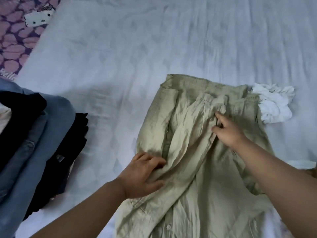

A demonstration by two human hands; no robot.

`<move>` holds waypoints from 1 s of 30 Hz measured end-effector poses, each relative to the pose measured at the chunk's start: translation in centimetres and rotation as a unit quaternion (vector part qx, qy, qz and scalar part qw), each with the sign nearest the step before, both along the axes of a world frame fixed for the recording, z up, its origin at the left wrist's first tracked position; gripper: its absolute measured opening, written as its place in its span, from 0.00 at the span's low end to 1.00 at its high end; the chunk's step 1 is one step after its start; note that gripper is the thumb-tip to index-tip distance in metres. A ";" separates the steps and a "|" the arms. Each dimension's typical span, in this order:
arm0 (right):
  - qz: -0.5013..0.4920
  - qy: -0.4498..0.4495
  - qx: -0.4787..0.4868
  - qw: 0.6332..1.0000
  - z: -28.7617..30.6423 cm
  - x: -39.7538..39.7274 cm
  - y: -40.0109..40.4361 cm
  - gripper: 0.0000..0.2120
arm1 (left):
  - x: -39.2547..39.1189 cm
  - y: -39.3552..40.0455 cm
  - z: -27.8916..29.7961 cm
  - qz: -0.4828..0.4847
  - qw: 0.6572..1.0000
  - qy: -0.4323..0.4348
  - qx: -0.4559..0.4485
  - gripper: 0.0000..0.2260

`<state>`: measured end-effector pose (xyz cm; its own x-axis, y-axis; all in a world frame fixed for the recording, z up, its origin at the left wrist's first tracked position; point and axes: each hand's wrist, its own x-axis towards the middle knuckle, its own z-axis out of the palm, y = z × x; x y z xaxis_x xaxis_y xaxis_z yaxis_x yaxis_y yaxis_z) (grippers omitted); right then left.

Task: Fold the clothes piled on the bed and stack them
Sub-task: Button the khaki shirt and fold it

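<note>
On the white bed sheet (154, 40), a crumpled pale-green button shirt (188, 134) runs lengthwise toward the person — left hand (144, 174) presses its edge flat, right hand (228, 131) pinches the placket.

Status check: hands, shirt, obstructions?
Left hand flat on wrinkled khaki button-up shirt; right hand pinching its placket. Shirt spread, unfolded. Crumpled white cloth touching its far-right edge.

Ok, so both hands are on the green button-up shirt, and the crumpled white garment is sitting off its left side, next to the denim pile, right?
Not quite. Both the left hand and right hand are on the green button-up shirt, but the crumpled white garment lies at the shirt's right side, away from the denim pile, which sits far left. The head view shows this.
</note>
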<state>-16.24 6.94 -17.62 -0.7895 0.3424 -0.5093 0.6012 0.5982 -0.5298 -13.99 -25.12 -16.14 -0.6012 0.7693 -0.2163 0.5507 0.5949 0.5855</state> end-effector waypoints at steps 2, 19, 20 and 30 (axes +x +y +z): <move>-0.003 0.007 0.005 1.000 0.0 -0.1 0.2 0.30 | -0.3 -0.1 0.1 -0.035 0.995 -0.024 -0.085 0.30; 0.051 0.041 0.128 0.990 1.1 -0.3 -2.0 0.20 | -3.0 -2.4 2.6 0.290 0.863 -0.099 -0.401 0.51; 0.023 0.072 0.125 0.989 1.3 -0.6 -1.7 0.16 | -3.6 -1.6 2.8 0.286 0.872 -0.060 -0.394 0.50; 0.068 0.118 0.233 0.963 -1.1 -6.1 3.2 0.11 | -14.2 3.6 -2.4 0.277 0.919 0.102 -0.262 0.25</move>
